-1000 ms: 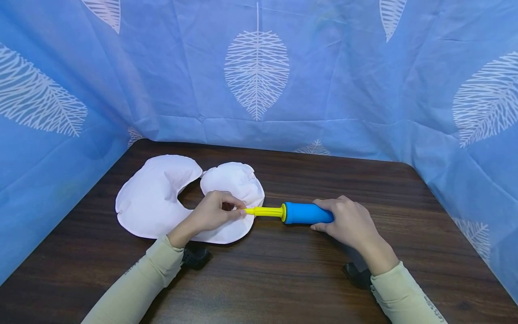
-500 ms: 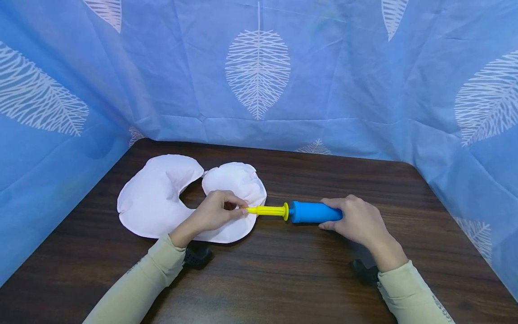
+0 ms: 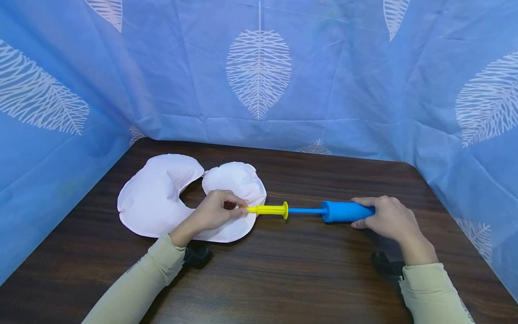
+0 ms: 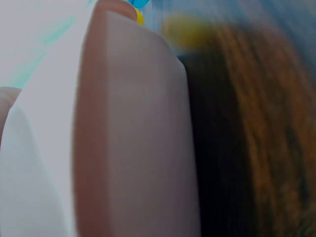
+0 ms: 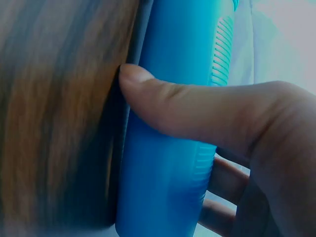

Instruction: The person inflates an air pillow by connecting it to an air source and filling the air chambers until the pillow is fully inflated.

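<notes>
A pale pink U-shaped inflatable neck pillow (image 3: pixel 149 202) lies on the table, partly puffed and wrinkled at its right lobe. My left hand (image 3: pixel 216 210) rests over its lower right part. Thumb and fingers there pinch the tip of a hand pump's yellow nozzle (image 3: pixel 271 210); whether a valve sits between them is hidden. From the yellow flange a thin blue rod (image 3: pixel 305 211) runs to the pump's blue barrel (image 3: pixel 341 211). My right hand (image 3: pixel 390 218) grips the barrel's far end. In the right wrist view the thumb (image 5: pixel 187 106) lies across the ribbed barrel (image 5: pixel 168 163).
Dark wood-grain table (image 3: pixel 283 279) with rounded back corners. Blue curtain (image 3: pixel 332 81) with white leaf prints stands around its back and sides. Black wrist devices (image 3: pixel 197 256) sit below both wrists.
My right hand has drawn the blue barrel to the right, away from the yellow nozzle, so the blue rod now shows between them. The left hand and pillow have barely moved.
</notes>
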`<state>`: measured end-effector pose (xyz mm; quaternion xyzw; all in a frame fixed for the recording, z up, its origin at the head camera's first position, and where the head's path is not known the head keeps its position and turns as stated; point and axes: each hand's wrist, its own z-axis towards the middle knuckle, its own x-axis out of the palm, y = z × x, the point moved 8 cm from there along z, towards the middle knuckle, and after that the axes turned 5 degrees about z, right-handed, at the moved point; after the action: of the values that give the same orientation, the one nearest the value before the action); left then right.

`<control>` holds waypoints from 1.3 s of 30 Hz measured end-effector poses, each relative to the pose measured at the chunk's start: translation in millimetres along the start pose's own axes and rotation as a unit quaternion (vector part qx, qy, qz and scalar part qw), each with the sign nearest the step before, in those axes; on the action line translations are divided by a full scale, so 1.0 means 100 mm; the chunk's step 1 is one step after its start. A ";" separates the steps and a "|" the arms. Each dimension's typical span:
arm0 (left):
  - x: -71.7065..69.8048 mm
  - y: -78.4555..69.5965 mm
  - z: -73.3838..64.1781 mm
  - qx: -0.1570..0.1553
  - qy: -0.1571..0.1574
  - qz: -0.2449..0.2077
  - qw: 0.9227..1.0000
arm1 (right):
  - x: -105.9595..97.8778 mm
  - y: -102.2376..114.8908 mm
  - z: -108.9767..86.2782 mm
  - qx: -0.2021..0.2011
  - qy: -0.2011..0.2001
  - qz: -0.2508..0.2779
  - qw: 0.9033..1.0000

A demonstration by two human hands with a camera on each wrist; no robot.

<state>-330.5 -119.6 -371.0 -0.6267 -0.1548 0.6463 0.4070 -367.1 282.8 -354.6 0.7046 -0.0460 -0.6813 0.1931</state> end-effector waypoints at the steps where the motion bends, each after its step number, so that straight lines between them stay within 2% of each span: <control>1: 0.00 0.00 0.00 -0.001 0.000 -0.001 1.000 | -0.01 -0.02 0.00 0.001 -0.001 -0.001 1.000; 6: 0.00 0.00 0.00 -0.008 0.002 0.000 1.000 | -0.03 -0.08 -0.01 0.006 -0.002 -0.003 1.000; 12: 0.00 0.02 0.00 -0.018 0.000 0.000 1.000 | 0.01 0.00 0.00 0.006 -0.003 0.000 1.000; 18: -0.01 0.03 -0.01 -0.021 0.000 -0.009 1.000 | 0.08 0.23 0.00 -0.024 -0.009 0.002 1.000; 28: 0.00 0.00 -0.01 -0.021 0.002 -0.004 1.000 | 0.26 0.84 -0.05 -0.111 -0.050 -0.024 0.992; 33: 0.01 0.00 0.00 -0.018 0.003 -0.003 1.000 | 0.31 0.94 -0.06 -0.123 -0.060 -0.034 0.990; 39: 0.02 -0.01 0.00 -0.015 0.004 0.001 1.000 | 0.28 0.89 -0.06 -0.115 -0.059 -0.035 0.991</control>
<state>-329.5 -117.5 -371.4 -0.6356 -0.1625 0.6416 0.3975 -341.9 192.6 -351.0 0.6376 0.0466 -0.7286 0.2459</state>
